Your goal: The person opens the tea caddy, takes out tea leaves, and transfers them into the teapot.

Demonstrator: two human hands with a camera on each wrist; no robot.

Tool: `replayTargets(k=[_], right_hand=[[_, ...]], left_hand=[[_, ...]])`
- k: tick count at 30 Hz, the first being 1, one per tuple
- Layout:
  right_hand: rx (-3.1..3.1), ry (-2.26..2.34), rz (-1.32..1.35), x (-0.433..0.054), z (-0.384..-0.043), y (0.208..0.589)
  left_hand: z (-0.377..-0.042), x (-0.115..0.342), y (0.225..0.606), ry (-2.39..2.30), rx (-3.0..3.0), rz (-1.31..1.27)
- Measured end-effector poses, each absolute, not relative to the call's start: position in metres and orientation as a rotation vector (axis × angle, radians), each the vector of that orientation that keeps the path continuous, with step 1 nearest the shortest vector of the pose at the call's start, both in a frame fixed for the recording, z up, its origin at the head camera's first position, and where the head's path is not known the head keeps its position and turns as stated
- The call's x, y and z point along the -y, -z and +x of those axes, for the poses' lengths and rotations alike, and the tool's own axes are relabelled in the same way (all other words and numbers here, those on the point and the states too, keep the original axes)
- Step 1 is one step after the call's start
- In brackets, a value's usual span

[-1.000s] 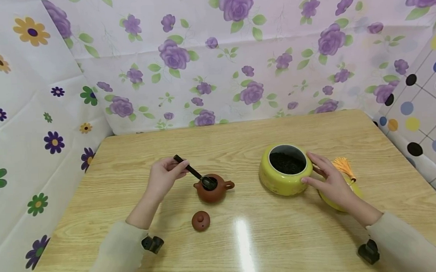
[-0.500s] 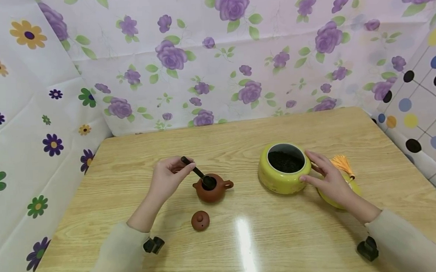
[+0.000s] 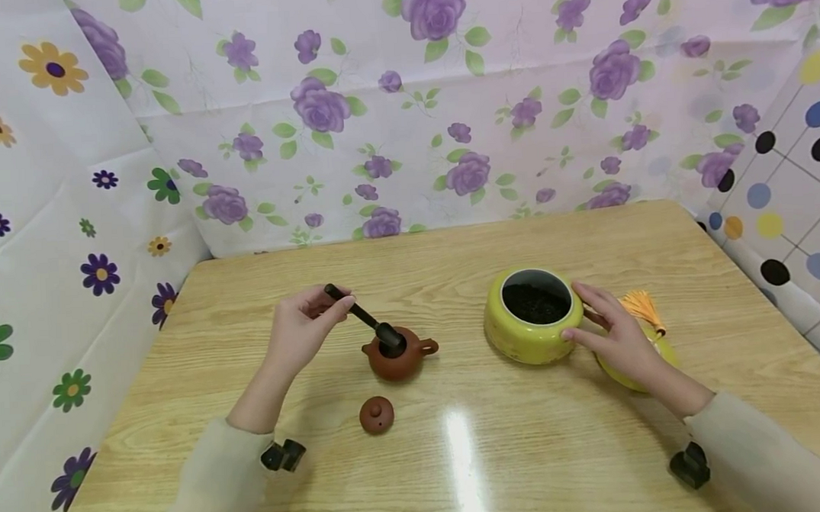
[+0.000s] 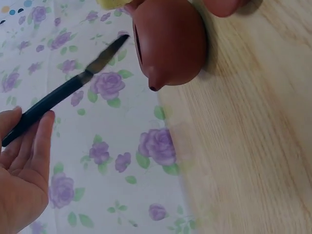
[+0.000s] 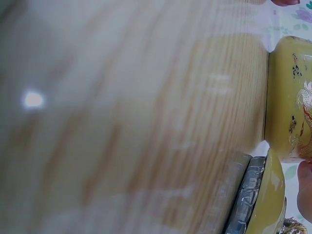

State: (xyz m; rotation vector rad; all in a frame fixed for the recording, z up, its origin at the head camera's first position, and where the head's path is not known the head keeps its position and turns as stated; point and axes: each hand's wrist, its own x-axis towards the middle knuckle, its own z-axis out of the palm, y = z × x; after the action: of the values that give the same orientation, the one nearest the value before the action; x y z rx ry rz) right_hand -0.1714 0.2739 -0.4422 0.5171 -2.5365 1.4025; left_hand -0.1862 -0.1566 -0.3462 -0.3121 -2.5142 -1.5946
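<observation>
In the head view my left hand [image 3: 306,327] pinches the handle of a black tea scoop [image 3: 362,315] between thumb and fingers. The scoop's bowl is turned over at the mouth of a small brown clay teapot [image 3: 396,369]. Its spout [image 4: 155,80] points toward the left hand. A matching teapot lid [image 3: 376,415] lies in front of the pot. To the right, my right hand [image 3: 612,331] holds the side of a yellow tea jar [image 3: 524,346], thumb at the front and fingers near the rim. Dark loose tea [image 3: 536,304] lies inside it.
The jar's yellow lid [image 3: 624,378], with an orange tassel [image 3: 642,309], lies partly hidden under my right forearm and hand. Everything stands on a wood-grain table [image 3: 528,449]. A flowered cloth [image 3: 405,134] hangs behind its back edge, with patterned cloths at both sides.
The scoop has turned from bowl-up to bowl-down in the teapot's mouth. My left hand shifted right, then back left with the handle less steep. The right hand stays on the jar.
</observation>
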Motion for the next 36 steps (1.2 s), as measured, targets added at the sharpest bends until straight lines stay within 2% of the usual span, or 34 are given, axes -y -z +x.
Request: replayTargets(k=[15, 26, 36], right_hand=[[2.527, -1.433, 0.515, -0.275, -0.173, 0.446], [2.486, -1.506, 0.52, -0.272, -0.173, 0.446], [2.479, -1.548, 0.508, -0.272, -0.17, 0.444]], left_hand=[[-0.198, 0.134, 0.358, 2.204, 2.138, 0.014], [-0.202, 0.101, 0.365, 2.283, 2.067, -0.014], [-0.207, 0.074, 0.361, 2.309, 2.047, -0.143]])
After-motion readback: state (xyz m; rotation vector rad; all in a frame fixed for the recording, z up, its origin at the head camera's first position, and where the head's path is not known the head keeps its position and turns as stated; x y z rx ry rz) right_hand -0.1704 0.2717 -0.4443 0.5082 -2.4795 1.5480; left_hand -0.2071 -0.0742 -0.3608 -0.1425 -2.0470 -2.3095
